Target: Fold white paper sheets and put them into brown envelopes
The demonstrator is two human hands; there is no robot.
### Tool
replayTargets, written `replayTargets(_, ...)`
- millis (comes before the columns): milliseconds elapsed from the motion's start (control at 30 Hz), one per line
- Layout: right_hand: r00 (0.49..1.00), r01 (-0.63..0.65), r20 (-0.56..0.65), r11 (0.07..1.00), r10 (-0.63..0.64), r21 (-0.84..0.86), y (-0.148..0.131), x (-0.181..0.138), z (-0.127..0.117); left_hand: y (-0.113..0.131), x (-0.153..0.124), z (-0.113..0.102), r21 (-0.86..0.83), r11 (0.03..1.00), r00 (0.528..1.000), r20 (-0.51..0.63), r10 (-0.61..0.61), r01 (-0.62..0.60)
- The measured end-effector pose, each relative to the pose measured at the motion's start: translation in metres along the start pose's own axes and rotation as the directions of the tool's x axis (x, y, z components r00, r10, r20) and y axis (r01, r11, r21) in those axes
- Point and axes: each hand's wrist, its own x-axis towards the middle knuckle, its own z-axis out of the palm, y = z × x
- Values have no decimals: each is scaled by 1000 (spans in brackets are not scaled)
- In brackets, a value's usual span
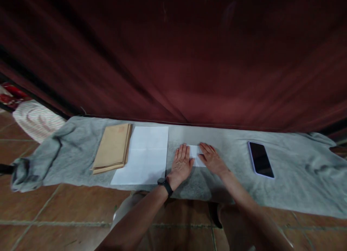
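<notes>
Pressing, seemingly to flatten: grey-draped desk [233, 164]; large white sheet [149, 155], at left; left hand [181, 164] and right hand [211, 160], palms down, gripping nothing; small white paper [194, 152], partly beneath both. Next move likely calls for even pressure.

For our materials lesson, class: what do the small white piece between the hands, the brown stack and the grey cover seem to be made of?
Small white piece: probably paper, matt; it lies thin and flat.
Brown stack: likely plain brown paper or thin card, dull; crisp edges show in layers.
Grey cover: apparently soft cloth, matt; it wrinkles and drapes, fibre unclear.
</notes>
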Motion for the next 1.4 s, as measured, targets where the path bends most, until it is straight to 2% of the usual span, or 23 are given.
replayTargets(200, 1000, -11, 27, 999, 10, 41, 8, 11, -8, -9, 1, -7, -12, 996, 996, 27, 83, -83)
replayTargets(367, 989, -121, 95, 990, 114, 67, 6, 18, -17, -14, 6, -8, -38, 992, 992, 35, 121, -120)
replayTargets(633, 956, -243, 179, 970, 234, 30, 5, 28, -28, -17, 6, -7, -72, 993, 995, 34, 98, -95)
replayTargets(733, 947, -261, 207, 964, 246, 47, 9, 28, -33, -17, 8, -12, -146, 987, 997, 37, 73, -67)
replayTargets(833, 933, -322, 227, 930, 280, 176, 17, 26, -39, -17, 13, -16, -322, 946, 999, 15, 36, -29)
replayTargets(933, 891, -455, 210, 792, 403, 407, 23, 22, -44, -16, 19, -20, -561, 826, 995, -46, -92, 50)
replayTargets(1000, 854, -495, 213, 615, 475, 614, 23, 20, -44, -14, 24, -20, -708, 695, 976, -43, -214, 122)
replayTargets(1100, 823, -443, 284, 242, 493, 863, 16, 16, -42, -10, 28, -20, -863, 444, 941, 96, -324, 241)
replayTargets(1133, 818, -420, 313, 130, 483, 898, 12, 15, -41, -8, 29, -20, -891, 361, 933, 157, -323, 275)
replayTargets(1200, 807, -396, 364, -31, 466, 918, 3, 13, -39, -5, 29, -22, -916, 221, 922, 269, -279, 334)
replayTargets(1300, 804, -363, 393, -155, 447, 919, -8, 12, -38, 1, 27, -25, -911, 77, 902, 386, -194, 406)
replayTargets(1400, 812, -356, 411, -206, 415, 912, -10, 12, -39, 4, 25, -30, -903, 24, 892, 420, -165, 429)
